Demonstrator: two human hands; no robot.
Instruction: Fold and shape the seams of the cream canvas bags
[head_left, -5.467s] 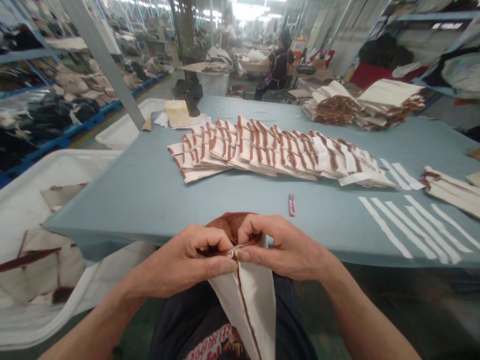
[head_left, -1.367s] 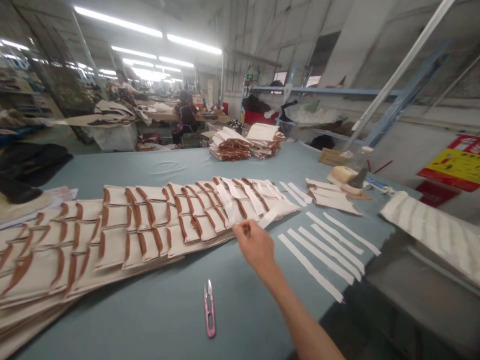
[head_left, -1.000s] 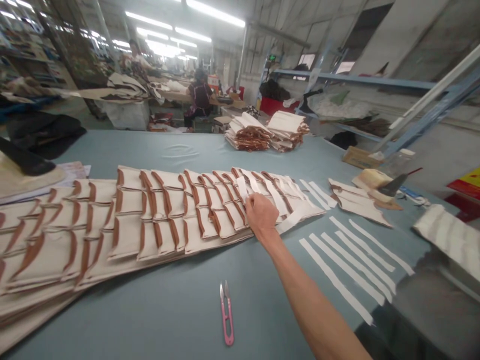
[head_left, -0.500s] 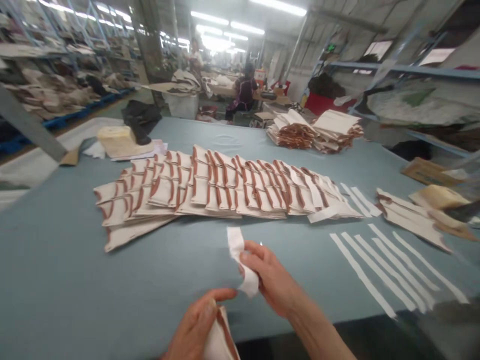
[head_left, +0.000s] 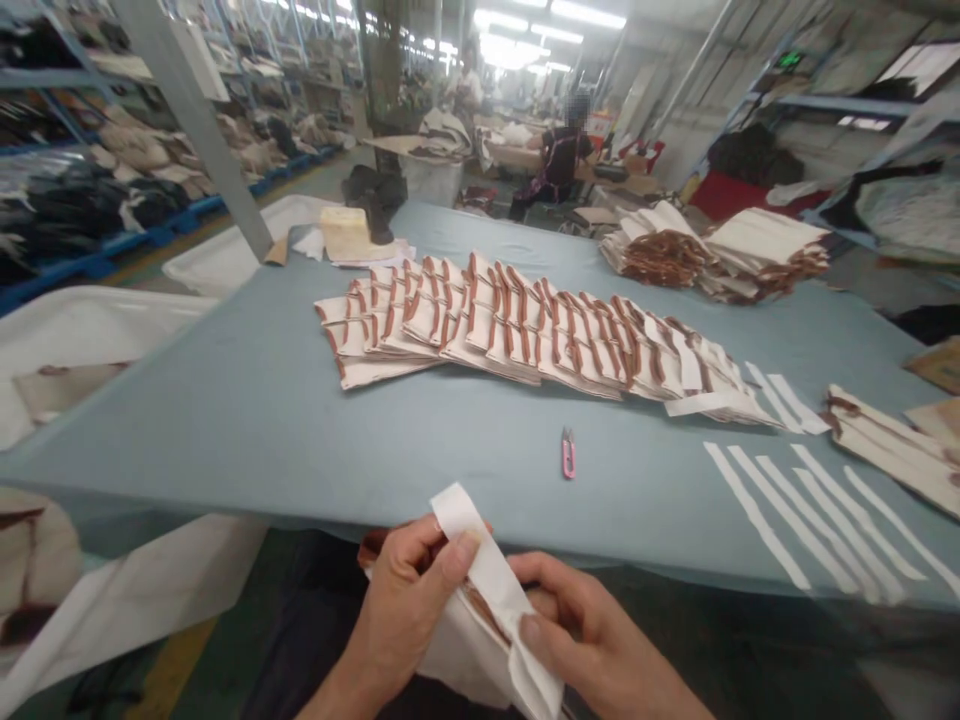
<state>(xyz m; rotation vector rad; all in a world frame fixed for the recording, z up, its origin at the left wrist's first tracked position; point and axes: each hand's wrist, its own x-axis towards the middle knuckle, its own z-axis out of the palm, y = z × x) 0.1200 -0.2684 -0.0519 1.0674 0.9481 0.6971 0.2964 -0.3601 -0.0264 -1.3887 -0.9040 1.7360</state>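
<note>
Down at bottom centre, both the left hand (head_left: 409,592) and right hand (head_left: 581,632) pinch a white fabric strip (head_left: 486,575) over a cream brown-edged cloth piece (head_left: 454,655). Mid-frame, the grey-blue table (head_left: 255,400) carries fanned cream pieces (head_left: 525,325) and pink snips (head_left: 568,453); warehouse shelving (head_left: 67,150) upper left.

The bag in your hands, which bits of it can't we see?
Head view:
- Cream bag: mostly hidden behind the left hand, right hand and white strip; its bottom is cut off by the picture's lower edge.
- Pink snips: too small to tell if the blades are open.
</note>
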